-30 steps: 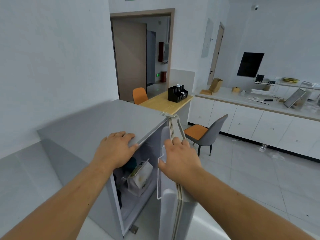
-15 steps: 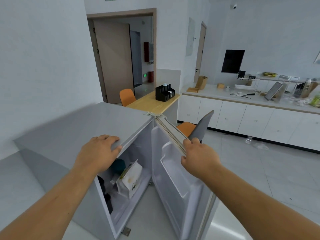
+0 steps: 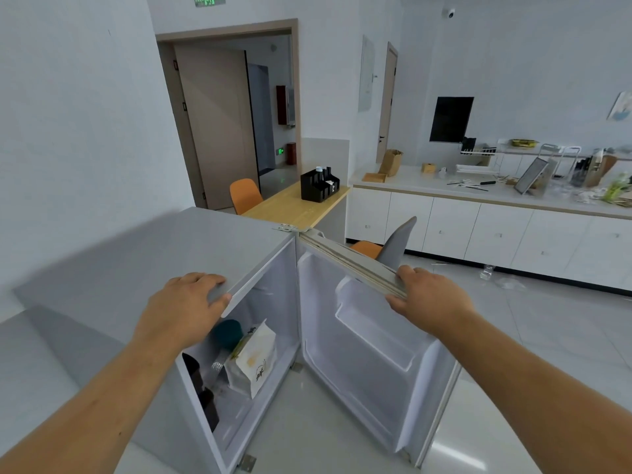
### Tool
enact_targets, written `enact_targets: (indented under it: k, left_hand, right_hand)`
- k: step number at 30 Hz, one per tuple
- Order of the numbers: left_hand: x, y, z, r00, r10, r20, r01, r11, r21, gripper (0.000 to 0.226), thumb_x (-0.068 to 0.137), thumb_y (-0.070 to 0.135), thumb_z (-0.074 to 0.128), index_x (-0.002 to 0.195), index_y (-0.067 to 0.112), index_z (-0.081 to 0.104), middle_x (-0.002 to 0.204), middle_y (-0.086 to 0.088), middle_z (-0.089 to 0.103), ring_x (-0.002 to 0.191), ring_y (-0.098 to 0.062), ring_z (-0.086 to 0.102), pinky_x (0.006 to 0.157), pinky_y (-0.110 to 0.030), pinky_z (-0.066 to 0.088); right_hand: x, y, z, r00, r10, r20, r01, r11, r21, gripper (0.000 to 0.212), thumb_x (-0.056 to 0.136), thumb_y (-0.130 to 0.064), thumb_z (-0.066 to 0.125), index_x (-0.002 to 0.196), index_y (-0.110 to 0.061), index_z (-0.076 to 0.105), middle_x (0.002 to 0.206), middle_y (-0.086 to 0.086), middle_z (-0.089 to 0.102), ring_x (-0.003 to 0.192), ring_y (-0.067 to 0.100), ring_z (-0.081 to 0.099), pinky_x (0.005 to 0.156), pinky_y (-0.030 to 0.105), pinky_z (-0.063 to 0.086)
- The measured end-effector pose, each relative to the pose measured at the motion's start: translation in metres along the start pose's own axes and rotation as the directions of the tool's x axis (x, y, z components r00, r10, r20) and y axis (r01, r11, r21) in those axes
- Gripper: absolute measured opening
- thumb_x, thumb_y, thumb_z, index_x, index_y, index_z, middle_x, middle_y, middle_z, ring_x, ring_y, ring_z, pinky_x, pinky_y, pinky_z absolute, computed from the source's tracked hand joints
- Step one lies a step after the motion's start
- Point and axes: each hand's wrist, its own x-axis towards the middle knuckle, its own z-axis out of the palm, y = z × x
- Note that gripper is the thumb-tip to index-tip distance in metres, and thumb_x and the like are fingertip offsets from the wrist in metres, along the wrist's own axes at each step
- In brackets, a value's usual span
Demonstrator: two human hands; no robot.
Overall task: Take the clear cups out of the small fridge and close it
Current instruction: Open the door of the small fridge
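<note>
The small grey fridge (image 3: 143, 261) stands below me with its door (image 3: 369, 354) swung wide to the right. My left hand (image 3: 184, 306) lies flat on the front edge of the fridge top, gripping nothing. My right hand (image 3: 431, 302) holds the top edge of the door. Inside I see a white paper bag (image 3: 253, 360), a teal round lid (image 3: 227, 333), a dark bottle (image 3: 205, 391) and something clear (image 3: 217, 366) behind the bag. I cannot tell whether that is a cup.
A grey chair with an orange seat (image 3: 393, 244) stands just behind the open door. A wooden table (image 3: 294, 206) with a black organiser (image 3: 318, 186) is beyond the fridge. White cabinets and a cluttered counter (image 3: 496, 200) run along the right wall.
My right hand has swung the fridge door from nearly edge-on to wide open on the right. My left hand has stayed on the fridge top. More of the inside shows now.
</note>
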Motion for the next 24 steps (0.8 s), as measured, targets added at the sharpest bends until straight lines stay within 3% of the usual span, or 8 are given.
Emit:
enact_targets:
  k: [5,9,19,24]
  left_hand:
    - [0.002,-0.001,0.001,1.0,-0.003,-0.009,0.003,1.0,-0.011,0.049,0.1,0.059,0.043,0.142,0.035,0.052,0.144,0.003,0.057,0.127,-0.026,0.051,0.097,-0.047,0.051]
    - [0.003,0.0,0.0,1.0,-0.014,-0.004,0.014,1.0,-0.003,0.049,0.099,0.059,0.044,0.142,0.035,0.052,0.143,0.002,0.057,0.126,-0.026,0.051,0.097,-0.048,0.051]
    - [0.002,0.002,-0.001,1.0,-0.015,-0.007,0.015,1.0,0.014,0.049,0.1,0.058,0.043,0.142,0.035,0.052,0.143,0.002,0.056,0.127,-0.026,0.05,0.097,-0.047,0.05]
    - [-0.002,0.004,-0.001,0.995,0.073,-0.072,-0.07,0.996,0.048,0.041,0.1,0.047,0.052,0.132,0.024,0.062,0.126,-0.003,0.067,0.109,-0.025,0.061,0.084,-0.043,0.056]
  right_hand:
    - [0.012,0.023,-0.002,0.998,-0.048,0.039,0.047,0.999,0.021,0.044,0.097,-0.06,0.05,0.135,-0.039,0.044,0.108,-0.005,0.061,0.084,0.017,0.058,0.062,0.031,0.046]
    - [0.017,0.034,0.002,0.999,0.008,0.037,-0.009,0.999,0.051,0.047,0.101,-0.055,0.048,0.144,-0.037,0.043,0.123,-0.002,0.062,0.102,0.022,0.062,0.078,0.038,0.055]
    - [0.016,0.033,0.009,0.999,0.039,0.0,-0.039,0.999,0.025,0.047,0.102,-0.053,0.043,0.147,-0.039,0.037,0.129,-0.002,0.06,0.106,0.023,0.06,0.08,0.04,0.057]
    - [0.011,0.033,0.012,1.0,0.008,-0.025,-0.007,0.999,0.038,0.051,0.101,-0.053,0.045,0.149,-0.037,0.036,0.138,-0.004,0.056,0.115,0.02,0.057,0.089,0.041,0.056]
